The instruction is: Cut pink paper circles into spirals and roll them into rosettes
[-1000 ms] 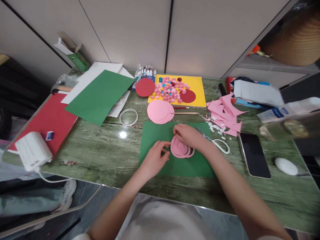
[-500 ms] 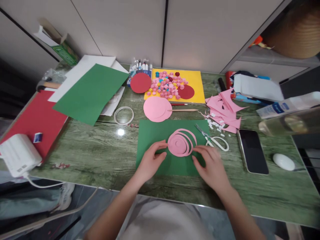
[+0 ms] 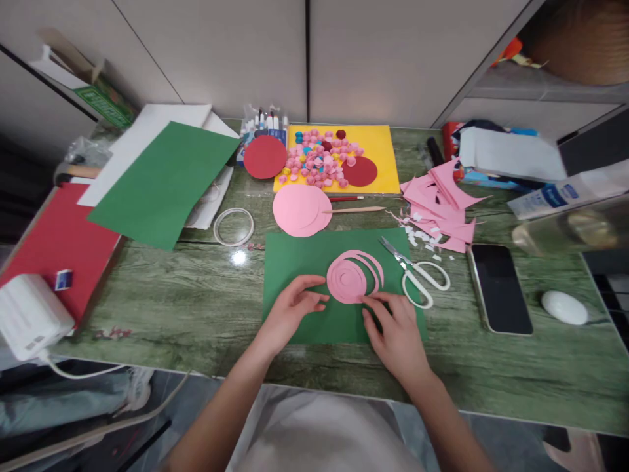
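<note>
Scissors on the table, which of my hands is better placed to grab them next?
Right, probably. The right hand lies close beside the scissors, on their side of the pink spiral; the left hand is on the spiral's far side.

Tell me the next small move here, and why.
Probably pinch the spiral by its outer strip with the right hand: the spiral lies flat and unheld on the green sheet, the right hand's fingers are at its lower edge, and the left hand rests open beside it.
</note>
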Available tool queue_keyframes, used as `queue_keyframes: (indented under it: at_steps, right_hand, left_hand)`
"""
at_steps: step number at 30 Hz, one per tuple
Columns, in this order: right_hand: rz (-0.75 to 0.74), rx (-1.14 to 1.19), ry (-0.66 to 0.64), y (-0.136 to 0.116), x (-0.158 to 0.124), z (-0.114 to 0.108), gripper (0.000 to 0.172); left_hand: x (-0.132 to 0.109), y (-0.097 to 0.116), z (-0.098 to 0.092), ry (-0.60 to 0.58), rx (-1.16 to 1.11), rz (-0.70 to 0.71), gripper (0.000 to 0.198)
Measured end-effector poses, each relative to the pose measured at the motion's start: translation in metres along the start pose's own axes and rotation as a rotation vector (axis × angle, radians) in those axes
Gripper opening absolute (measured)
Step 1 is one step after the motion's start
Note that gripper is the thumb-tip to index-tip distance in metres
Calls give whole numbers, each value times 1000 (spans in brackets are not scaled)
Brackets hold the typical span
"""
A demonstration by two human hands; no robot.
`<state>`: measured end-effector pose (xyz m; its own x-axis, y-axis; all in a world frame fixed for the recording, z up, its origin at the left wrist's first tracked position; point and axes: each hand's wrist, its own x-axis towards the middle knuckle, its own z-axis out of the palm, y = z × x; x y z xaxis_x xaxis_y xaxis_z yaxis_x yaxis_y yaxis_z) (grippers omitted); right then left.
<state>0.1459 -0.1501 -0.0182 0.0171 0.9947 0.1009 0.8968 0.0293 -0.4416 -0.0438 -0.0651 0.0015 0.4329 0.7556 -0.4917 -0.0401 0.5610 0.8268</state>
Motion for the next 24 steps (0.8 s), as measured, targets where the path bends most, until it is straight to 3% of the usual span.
queue_keyframes:
  at_steps: [5, 7, 10, 14, 16, 19, 24]
  right_hand:
    - [-5, 106, -19, -5, 1, 1, 23]
    - [45, 137, 24, -1, 2, 1, 22]
    - [109, 151, 66, 8, 2, 1, 23]
    - [123, 140, 68, 13, 2, 4, 23]
    - [120, 137, 71, 12, 2, 4, 23]
    - [112, 144, 78, 10, 4, 5, 22]
    - [92, 169, 126, 13, 5, 7, 22]
  left_hand:
    - [2, 2, 2, -88, -88, -88, 27]
    - [5, 3, -1, -56, -28, -64, 29]
    - [20, 9, -4, 85, 287, 113, 29]
    - [63, 28, 7, 179, 842, 395, 17]
    - [86, 40, 20, 137, 1026, 421, 14]
    - [109, 54, 46, -16, 1298, 406, 17]
    - [116, 62, 79, -212, 1689, 400, 17]
